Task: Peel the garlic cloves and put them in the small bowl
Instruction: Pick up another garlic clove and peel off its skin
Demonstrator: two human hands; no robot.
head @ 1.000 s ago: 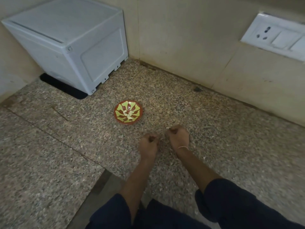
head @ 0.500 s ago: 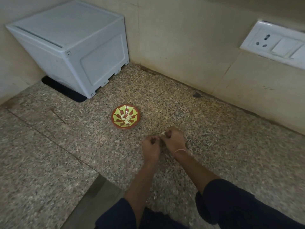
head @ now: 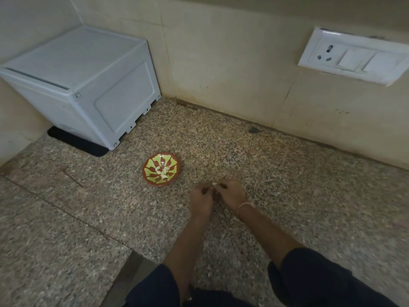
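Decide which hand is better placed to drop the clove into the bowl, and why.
Probably the left hand: it lies nearer the bowl than the right hand, and both touch the clove.

This looks like a home kitchen: a speckled granite counter (head: 287, 196) meets a beige tiled wall (head: 221, 63). A white box (head: 88, 85) stands in the corner. Right of the box, a socket plate (head: 354, 56) is on the wall; in front of the box sits a painted bowl (head: 152, 165) of garlic (head: 162, 171).
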